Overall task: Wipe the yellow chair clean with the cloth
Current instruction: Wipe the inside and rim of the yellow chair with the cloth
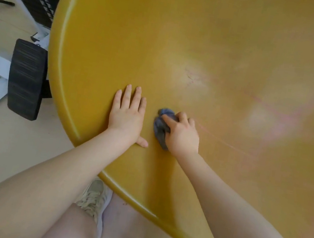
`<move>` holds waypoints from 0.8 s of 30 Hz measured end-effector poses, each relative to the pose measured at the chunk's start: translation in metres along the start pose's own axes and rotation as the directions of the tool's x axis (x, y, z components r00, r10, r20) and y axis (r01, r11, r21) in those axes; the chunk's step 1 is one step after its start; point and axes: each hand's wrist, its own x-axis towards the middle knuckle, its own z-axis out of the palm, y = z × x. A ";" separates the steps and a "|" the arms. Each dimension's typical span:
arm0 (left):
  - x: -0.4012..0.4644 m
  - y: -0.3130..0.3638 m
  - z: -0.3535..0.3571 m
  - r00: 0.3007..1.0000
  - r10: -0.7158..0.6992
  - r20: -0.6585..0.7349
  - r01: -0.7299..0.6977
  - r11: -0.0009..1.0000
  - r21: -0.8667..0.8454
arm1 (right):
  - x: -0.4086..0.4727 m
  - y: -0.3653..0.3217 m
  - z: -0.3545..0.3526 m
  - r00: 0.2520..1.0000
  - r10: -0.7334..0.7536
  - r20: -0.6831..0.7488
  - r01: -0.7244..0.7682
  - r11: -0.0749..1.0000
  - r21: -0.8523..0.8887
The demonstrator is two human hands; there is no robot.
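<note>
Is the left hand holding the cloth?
No, the left hand lies flat on the yellow chair; the right hand grips the cloth.

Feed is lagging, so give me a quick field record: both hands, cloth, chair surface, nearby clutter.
left hand: left hand flat, fingers straight, resting on the yellow chair
right hand: right hand grips the cloth
cloth: grey cloth, bunched, pressed on the seat between the hands
surface: pinkish streaks and pale smears right of the cloth
nearby: black pedal on white frame, left of chair
</note>
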 end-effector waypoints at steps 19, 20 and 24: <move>-0.020 0.009 0.005 1.000 0.020 0.015 -0.020 0.999 -0.043 | -0.023 0.028 0.003 0.988 0.057 -0.142 -0.060 0.998 -0.014; -0.020 0.009 0.005 1.000 0.025 0.009 -0.025 0.999 -0.045 | -0.030 0.027 0.008 0.991 0.013 -0.132 -0.012 1.000 0.004; -0.019 0.008 0.007 0.999 0.040 -0.017 -0.040 0.998 -0.051 | -0.066 0.023 0.015 0.962 -0.225 -0.154 0.244 0.963 0.117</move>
